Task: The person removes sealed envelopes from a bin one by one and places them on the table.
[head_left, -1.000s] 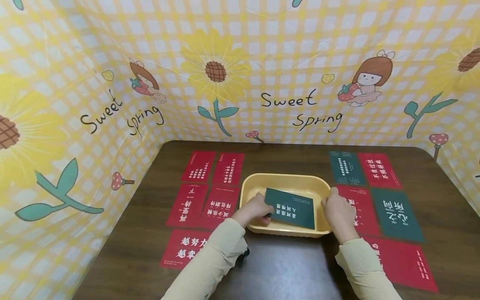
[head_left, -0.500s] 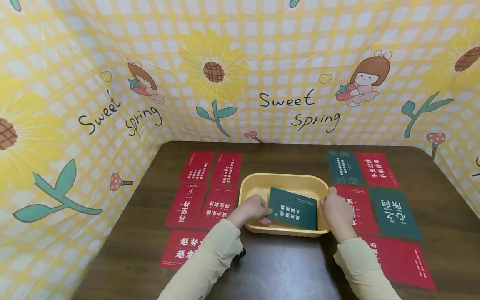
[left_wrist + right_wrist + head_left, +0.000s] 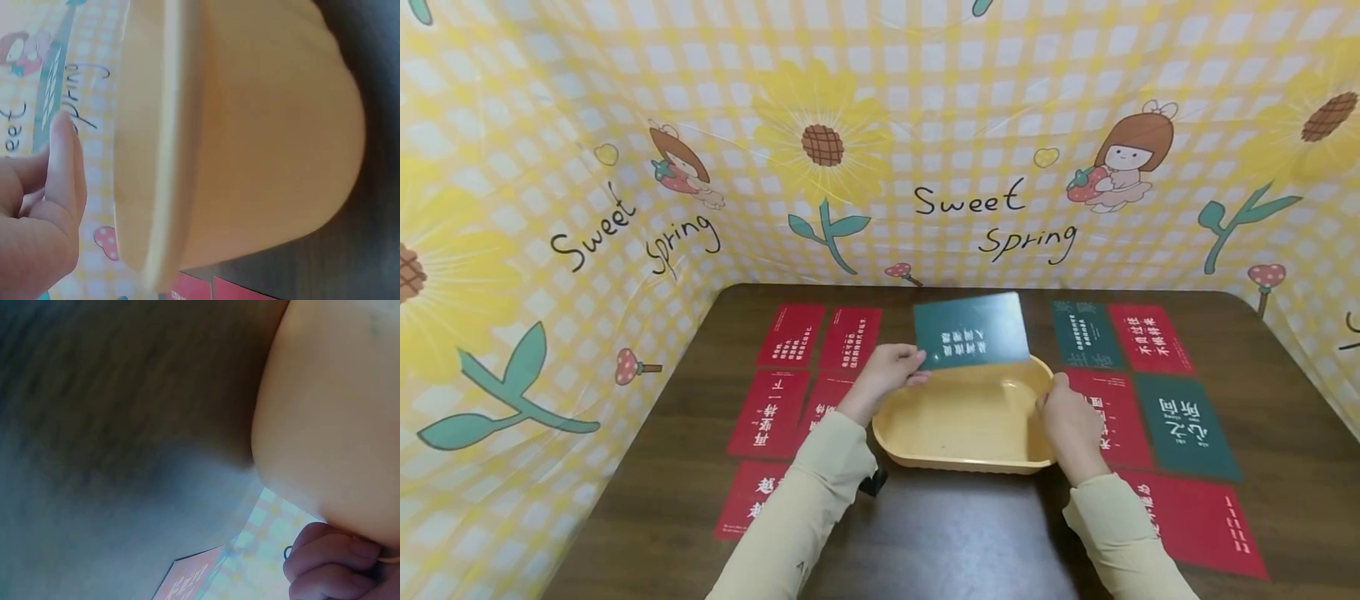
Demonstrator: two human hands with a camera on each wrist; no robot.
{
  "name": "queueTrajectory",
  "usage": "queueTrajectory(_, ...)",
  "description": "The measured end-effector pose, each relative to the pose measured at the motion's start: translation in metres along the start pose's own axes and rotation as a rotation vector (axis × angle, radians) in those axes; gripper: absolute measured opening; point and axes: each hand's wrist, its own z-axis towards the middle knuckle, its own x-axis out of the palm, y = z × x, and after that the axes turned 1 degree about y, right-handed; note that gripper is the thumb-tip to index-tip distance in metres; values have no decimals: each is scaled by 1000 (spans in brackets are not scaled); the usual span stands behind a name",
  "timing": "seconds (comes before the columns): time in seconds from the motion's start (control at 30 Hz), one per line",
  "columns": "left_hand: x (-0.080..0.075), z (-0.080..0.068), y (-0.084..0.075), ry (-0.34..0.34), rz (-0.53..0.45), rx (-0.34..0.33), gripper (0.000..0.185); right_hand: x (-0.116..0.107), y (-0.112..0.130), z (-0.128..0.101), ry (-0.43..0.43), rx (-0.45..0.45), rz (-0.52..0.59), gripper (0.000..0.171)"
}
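In the head view my left hand (image 3: 886, 375) pinches a dark green card (image 3: 970, 329) with white characters by its lower left corner. The card stands raised over the far rim of a yellow plastic tray (image 3: 955, 425), whose inner floor shows. My right hand (image 3: 1072, 425) grips the tray's right rim. From the left wrist, the thumb and fingers of that hand (image 3: 44, 206) hold the card (image 3: 51, 94) beyond the tray's wall (image 3: 269, 137). The right wrist view has the curled fingers (image 3: 331, 565) at the tray's edge (image 3: 331, 412).
Red cards (image 3: 769, 414) lie in rows left of the tray, some partly behind the left arm. On the right lie more red cards (image 3: 1150, 339) and green ones (image 3: 1187, 425). A checked cloth (image 3: 970, 125) hangs behind the brown table (image 3: 970, 533).
My left hand has lifted the green card up out of the tray, away from me and slightly left. The right hand keeps its grip on the rim.
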Motion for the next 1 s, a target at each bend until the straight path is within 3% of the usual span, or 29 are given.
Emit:
queueTrajectory(0.27, -11, 20, -6, -151, -142, 0, 46, -1, 1, 0, -2, -8, -8, 22)
queueTrajectory(0.43, -11, 28, -6, -290, -227, 55, 41, -1, 1, -1, -3, -1, -12, 22)
queueTrajectory(0.6, -8, 32, -6, -360, -281, 99, 37, -3, -1, 0, -7, 3, -5, 22)
queueTrajectory(0.8, -11, 31, -8, -354, -313, 59, 36, -3, -3, 0, -12, 5, -10, 22)
queueTrajectory(1.0, -26, 34, -4, -308, -336, -12, 37, 1, -1, 1, -11, 3, -10, 22)
